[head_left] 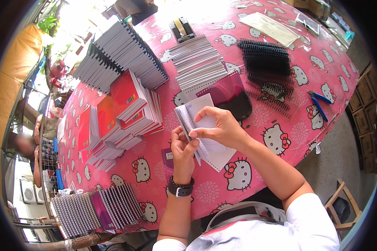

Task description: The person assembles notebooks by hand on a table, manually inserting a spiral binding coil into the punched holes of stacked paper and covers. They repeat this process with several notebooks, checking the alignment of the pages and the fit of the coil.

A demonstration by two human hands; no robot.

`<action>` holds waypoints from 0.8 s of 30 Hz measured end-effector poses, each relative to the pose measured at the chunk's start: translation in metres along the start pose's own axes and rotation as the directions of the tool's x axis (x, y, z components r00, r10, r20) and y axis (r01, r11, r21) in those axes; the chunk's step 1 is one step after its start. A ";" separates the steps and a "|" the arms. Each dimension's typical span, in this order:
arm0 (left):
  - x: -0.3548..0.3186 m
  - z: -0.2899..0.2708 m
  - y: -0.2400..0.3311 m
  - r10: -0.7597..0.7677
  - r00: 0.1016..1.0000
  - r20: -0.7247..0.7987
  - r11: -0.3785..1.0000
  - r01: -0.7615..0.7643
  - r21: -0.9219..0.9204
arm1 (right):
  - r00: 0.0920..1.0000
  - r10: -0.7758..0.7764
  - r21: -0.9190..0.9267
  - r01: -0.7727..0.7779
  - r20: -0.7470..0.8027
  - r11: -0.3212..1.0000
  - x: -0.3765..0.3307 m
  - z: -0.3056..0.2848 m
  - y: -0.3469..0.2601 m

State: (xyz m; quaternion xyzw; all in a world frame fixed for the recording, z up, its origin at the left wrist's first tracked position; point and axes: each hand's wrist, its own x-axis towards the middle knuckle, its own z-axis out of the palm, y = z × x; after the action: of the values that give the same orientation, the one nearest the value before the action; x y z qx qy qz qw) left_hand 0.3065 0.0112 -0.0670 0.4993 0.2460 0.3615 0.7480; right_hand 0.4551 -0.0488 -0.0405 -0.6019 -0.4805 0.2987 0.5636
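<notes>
Above the near middle of the table, my left hand [182, 151] is closed round a thin bundle of punched pages [186, 119], held up on edge and slightly bent. My right hand [224, 129] curls over from the right, thumb and forefinger at the bundle's edge. Under both hands lie loose white punched sheets [218, 160] with holes along one side. Just beyond are a purple cover [220, 88] and a dark rounded object [241, 105], whose kind I cannot make out. Part of a purple booklet [168, 159] shows beside my left wrist.
Punched paper stacks [199, 62] stand farther back. Black binding coils [265, 60] and blue-handled pliers [318, 104] lie right. Red booklets [127, 94] and tall spiral-bound stacks [125, 50] rise left; more spiral notebooks [77, 212] sit near left. Another person [36, 154] is beyond the left edge.
</notes>
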 end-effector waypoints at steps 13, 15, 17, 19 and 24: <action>0.002 -0.005 -0.003 0.004 1.000 0.017 1.000 -0.004 -0.013 | 1.000 -0.009 -0.011 0.008 -0.016 1.000 0.000 0.001 0.003; 0.002 -0.004 -0.003 -0.005 1.000 0.003 1.000 0.005 0.001 | 1.000 -0.002 -0.006 0.002 -0.008 1.000 0.000 0.002 0.003; 0.002 -0.005 -0.003 -0.005 1.000 0.008 1.000 0.004 0.009 | 1.000 0.011 -0.002 -0.011 -0.001 1.000 0.000 0.003 0.003; 0.002 -0.004 -0.003 -0.002 1.000 0.012 1.000 0.002 0.011 | 1.000 0.002 -0.005 -0.002 -0.005 1.000 0.000 0.002 0.002; 0.002 -0.003 -0.001 -0.005 1.000 0.017 1.000 0.005 0.003 | 1.000 0.001 0.006 -0.001 -0.011 1.000 0.000 0.002 0.004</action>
State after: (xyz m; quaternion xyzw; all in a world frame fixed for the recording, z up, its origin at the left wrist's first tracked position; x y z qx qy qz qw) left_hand 0.3054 0.0143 -0.0690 0.5029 0.2415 0.3552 0.7501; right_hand 0.4544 -0.0477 -0.0446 -0.6020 -0.4761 0.2971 0.5681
